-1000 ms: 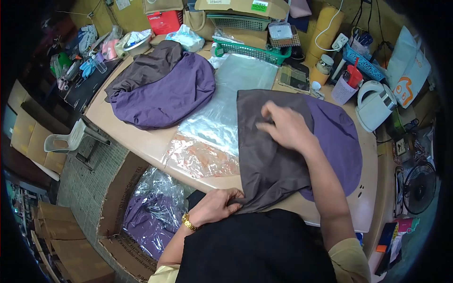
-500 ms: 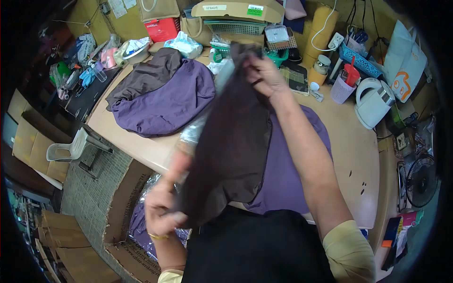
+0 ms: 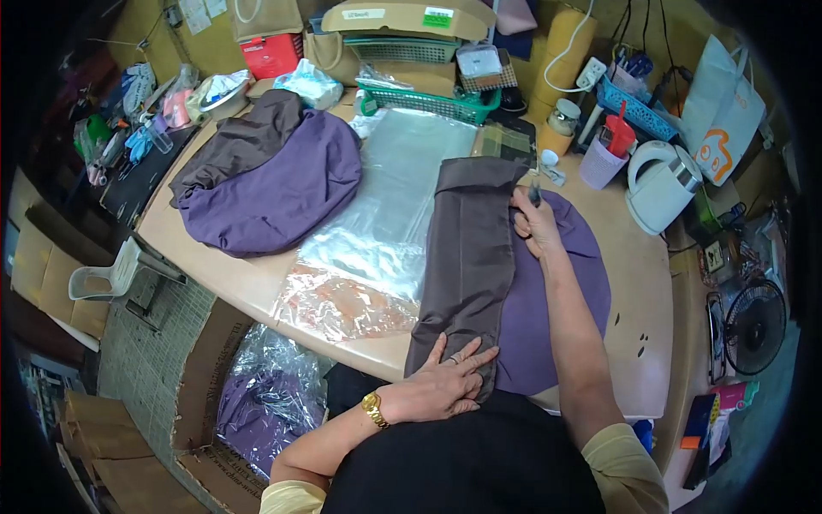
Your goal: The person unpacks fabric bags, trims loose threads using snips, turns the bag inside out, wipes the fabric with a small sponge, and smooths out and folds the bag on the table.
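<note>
A long dark brown cloth (image 3: 467, 248) lies flat on the table, its upper end folded over, beside and partly over a purple cloth (image 3: 556, 300). Spread fingers of my left hand (image 3: 449, 379) press on the lower end of the brown cloth. At the cloth's upper right edge, my right hand (image 3: 537, 224) is closed around a small dark tool (image 3: 535, 194) whose tip points up; its kind is unclear. Clear plastic sheets (image 3: 377, 218) lie to the left of the brown cloth. Farther left is a purple and brown cloth bundle (image 3: 274, 184).
Green baskets (image 3: 428, 104) stand at the back. On the right are a white kettle (image 3: 659, 193), a purple cup (image 3: 602, 163) and a fan (image 3: 755, 327). A carton (image 3: 201, 385) with plastic-wrapped purple cloth is on the floor, near a white chair (image 3: 107, 278).
The brown cloth, held up by both hands before, now lies on the table. My left hand has moved right and opened on it. My right hand has come down, and the tool now shows.
</note>
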{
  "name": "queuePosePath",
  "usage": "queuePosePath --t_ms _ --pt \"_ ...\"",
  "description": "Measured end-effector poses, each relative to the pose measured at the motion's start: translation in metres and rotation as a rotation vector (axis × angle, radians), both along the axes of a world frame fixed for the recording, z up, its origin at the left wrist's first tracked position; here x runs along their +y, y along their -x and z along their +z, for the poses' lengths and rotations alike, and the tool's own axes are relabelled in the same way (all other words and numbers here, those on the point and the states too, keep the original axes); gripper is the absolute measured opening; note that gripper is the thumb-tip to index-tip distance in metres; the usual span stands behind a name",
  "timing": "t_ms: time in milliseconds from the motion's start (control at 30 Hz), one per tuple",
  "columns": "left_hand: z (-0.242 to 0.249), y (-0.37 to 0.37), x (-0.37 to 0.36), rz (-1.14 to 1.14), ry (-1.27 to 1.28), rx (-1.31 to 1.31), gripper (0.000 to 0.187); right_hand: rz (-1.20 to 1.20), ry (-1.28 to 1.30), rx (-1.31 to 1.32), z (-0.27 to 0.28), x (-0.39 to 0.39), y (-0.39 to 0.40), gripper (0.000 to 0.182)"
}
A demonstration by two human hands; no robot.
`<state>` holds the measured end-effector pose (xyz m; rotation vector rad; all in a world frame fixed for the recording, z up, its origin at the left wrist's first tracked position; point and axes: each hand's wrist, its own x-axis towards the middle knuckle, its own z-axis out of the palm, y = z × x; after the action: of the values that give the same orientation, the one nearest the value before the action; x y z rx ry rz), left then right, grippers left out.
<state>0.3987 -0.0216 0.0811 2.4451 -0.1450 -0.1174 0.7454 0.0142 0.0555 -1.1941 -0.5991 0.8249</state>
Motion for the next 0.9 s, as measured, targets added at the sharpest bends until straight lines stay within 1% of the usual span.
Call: queuePosePath --t_ms 33,67,167,233,300,333,367,400,433,467,500,533,600,633,667,700,733,800,833,867,900 --pt "-0.002 0.000 -0.001 -0.010 0.005 0.006 0.023 0.020 0.038 0.006 0.000 0.002 -0.001 0.027" --pt "-0.004 0.000 -0.001 -0.002 0.002 -0.004 0.022 0.012 0.042 0.011 -0.002 0.004 0.000 0.027" --pt "-0.004 0.001 -0.002 0.023 0.021 -0.042 0.020 -0.002 0.180 -0.180 -0.010 0.011 -0.002 0.026" --pt "0.001 0.003 0.002 0.039 0.043 -0.068 0.019 -0.015 0.193 -0.159 -0.012 0.011 -0.005 0.023" --pt "0.009 0.009 0.017 0.047 0.367 -0.076 0.017 -0.029 0.204 -0.137 -0.011 0.008 -0.002 0.021" --pt "0.013 0.016 0.028 0.101 0.568 -0.079 0.012 -0.094 0.153 -0.154 -0.002 0.006 0.008 0.021" --pt "0.021 0.029 0.034 0.263 0.942 -0.041 0.011 -0.156 0.100 -0.174 0.007 0.005 0.016 0.023" --pt "0.002 0.049 0.047 0.413 1.046 -0.131 0.015 -0.159 0.097 -0.173 0.021 0.002 0.026 0.023" --pt "-0.033 0.068 0.056 0.528 1.540 -0.338 0.025 0.003 0.103 -0.097 0.038 -0.004 0.037 0.026" --pt "0.000 0.053 0.048 0.761 1.636 -0.596 0.037 0.164 0.110 -0.019 0.055 -0.010 0.053 0.029" --pt "0.001 0.051 0.060 0.747 1.641 -0.686 0.034 0.263 0.144 -0.132 0.076 -0.016 0.078 0.028" --pt "0.002 0.046 0.066 0.811 1.576 -0.699 0.033 0.361 0.180 -0.243 0.092 -0.020 0.109 0.027" --pt "0.012 0.041 0.063 0.748 1.613 -0.654 0.030 0.706 -0.110 -0.538 0.100 -0.024 0.159 0.025" --pt "0.012 0.040 0.063 0.738 1.610 -0.644 0.030 0.657 -0.260 -0.743 0.087 -0.018 0.174 0.024" --pt "0.011 0.041 0.061 0.694 1.522 -0.653 0.036 0.602 -0.408 -0.947 0.073 -0.013 0.181 0.023" --pt "0.010 0.041 0.059 0.649 1.434 -0.662 0.043 0.668 -0.244 -0.936 0.075 -0.010 0.179 0.021" --pt "0.009 0.038 0.056 0.642 1.432 -0.658 0.043 0.639 -0.240 -0.993 0.073 -0.002 0.172 0.021" --pt "0.006 0.026 0.045 1.009 0.885 -0.864 0.056 0.565 -0.212 -0.989 0.073 0.021 0.160 0.022" --pt "0.004 0.022 0.038 1.018 0.656 -0.936 0.078 0.499 -0.232 -0.835 0.078 0.035 0.154 0.022" --pt "0.003 0.013 0.028 1.126 0.754 -0.973 0.113 0.430 -0.252 -0.684 0.086 0.050 0.147 0.022" --pt "-0.011 0.012 0.020 1.099 0.794 -0.928 0.117 0.294 -0.171 -0.726 0.116 0.057 0.142 0.020"
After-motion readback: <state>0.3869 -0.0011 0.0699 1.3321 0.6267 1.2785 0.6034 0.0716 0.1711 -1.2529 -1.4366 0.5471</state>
